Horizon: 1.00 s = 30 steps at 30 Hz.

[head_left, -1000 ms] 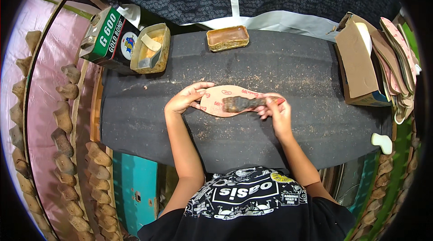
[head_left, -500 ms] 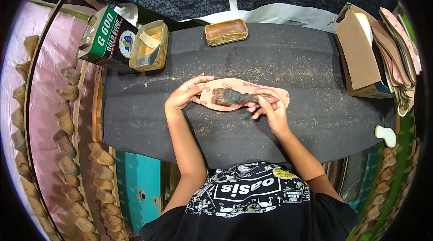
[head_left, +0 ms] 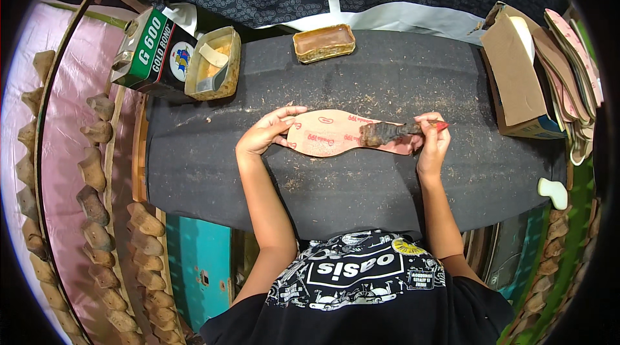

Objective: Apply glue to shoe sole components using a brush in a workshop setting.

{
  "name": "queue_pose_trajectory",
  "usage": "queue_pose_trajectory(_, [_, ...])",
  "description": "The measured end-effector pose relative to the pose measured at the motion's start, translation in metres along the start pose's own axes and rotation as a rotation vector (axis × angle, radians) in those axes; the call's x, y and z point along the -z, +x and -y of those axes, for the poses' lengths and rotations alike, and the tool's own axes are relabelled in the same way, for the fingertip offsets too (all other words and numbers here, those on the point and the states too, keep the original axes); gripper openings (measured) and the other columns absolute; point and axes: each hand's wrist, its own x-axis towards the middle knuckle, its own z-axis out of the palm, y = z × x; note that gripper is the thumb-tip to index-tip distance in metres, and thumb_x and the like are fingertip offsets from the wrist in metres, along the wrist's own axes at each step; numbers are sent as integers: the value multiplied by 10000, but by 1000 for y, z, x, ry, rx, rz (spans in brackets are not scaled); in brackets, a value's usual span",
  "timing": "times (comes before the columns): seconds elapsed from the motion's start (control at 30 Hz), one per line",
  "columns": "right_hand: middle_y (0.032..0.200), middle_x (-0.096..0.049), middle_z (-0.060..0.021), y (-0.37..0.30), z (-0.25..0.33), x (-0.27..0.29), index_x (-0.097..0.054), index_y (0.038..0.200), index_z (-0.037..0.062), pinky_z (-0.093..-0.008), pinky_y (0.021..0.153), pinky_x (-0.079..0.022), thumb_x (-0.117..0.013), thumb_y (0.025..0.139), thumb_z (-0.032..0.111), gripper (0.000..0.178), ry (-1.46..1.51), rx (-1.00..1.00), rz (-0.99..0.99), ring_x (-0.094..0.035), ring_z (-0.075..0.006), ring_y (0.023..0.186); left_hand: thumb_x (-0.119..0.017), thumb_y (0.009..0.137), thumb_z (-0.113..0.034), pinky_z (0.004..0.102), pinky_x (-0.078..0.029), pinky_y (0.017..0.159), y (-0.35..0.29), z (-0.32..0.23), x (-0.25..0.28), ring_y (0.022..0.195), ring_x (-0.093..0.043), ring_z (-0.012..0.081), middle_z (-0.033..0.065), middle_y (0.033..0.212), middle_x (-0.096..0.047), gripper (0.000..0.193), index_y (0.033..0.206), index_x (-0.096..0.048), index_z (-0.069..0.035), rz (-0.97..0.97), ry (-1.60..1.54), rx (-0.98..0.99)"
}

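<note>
A pinkish-tan insole board (head_left: 329, 141) with red print lies crosswise over the dark table, its wide end to the left. My left hand (head_left: 270, 130) grips that wide end, thumb on top and fingers around the rim. In my right hand (head_left: 433, 141) is a brush (head_left: 394, 132) with a red-tipped handle and a dark, caked body. Its bristles rest on or just over the middle of the insole board, pointing left. The narrow right end of the board is partly hidden beneath the brush and my right hand.
A shallow tub of brown paste (head_left: 325, 42) stands at the far edge. Far left are a green-and-black tin (head_left: 155, 54) and a yellowed tub (head_left: 231, 80) with scrapers. A cardboard box (head_left: 516, 80) of sole sheets stands right, a white foot-shaped piece (head_left: 553, 194) nearer. Shavings litter the table cloth (head_left: 258, 190).
My right hand has drawn the brush to the right, from the wide end of the insole board to its middle. The left hand and the board have hardly moved.
</note>
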Motion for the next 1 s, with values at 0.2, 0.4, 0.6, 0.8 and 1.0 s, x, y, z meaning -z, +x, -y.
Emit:
queue_pose_trajectory(0.2, [694, -572, -45, -13, -5, -26, -509, 932, 28, -172, 451, -426, -475, 835, 140, 152, 142, -171, 192, -521, -59, 555, -464, 826, -150, 193, -513, 577, 2, 2, 1, 734, -564, 64, 52, 948, -542, 381, 1162, -384, 12, 24, -39, -25])
queue_pose_trajectory(0.4, [815, -559, -75, -25, -15, -39, -466, 1025, 16, -179, 428, -437, -479, 832, 113, 217, 107, -277, 444, -542, -95, 631, -461, 826, -145, 190, -512, 577, 1, 2, 2, 736, -565, 62, 55, 955, -547, 397, 1174, -371, 23, 27, -54, -21])
queue_pose_trajectory(0.6, [671, -550, -25, -12, -10, -28, -517, 949, 26, -149, 385, -368, -518, 812, 138, 177, -66, -221, 318, -516, -59, 540, -466, 824, -153, 190, -512, 578, 2, 1, 1, 727, -566, 60, 52, 958, -548, 405, 1177, -376, 24, 20, -27, -4])
queue_pose_trajectory(0.8, [629, -505, 6, 1, -2, -6, -521, 807, 40, -156, 421, -359, -479, 784, 67, 54, 43, -91, 4, -483, -43, 502, -469, 824, -161, 193, -512, 582, 2, 2, 3, 724, -566, 61, 54, 958, -547, 411, 1183, -374, 13, 6, -6, 16])
queue_pose_trajectory(1.0, [653, -573, -62, -8, -4, -20, -490, 936, 57, -140, 345, -344, -473, 833, 181, 163, 85, -191, 181, -480, -32, 488, -465, 826, -160, 192, -512, 586, 2, 2, 3, 734, -567, 64, 54, 965, -547, 410, 1186, -370, 12, 23, -10, -4])
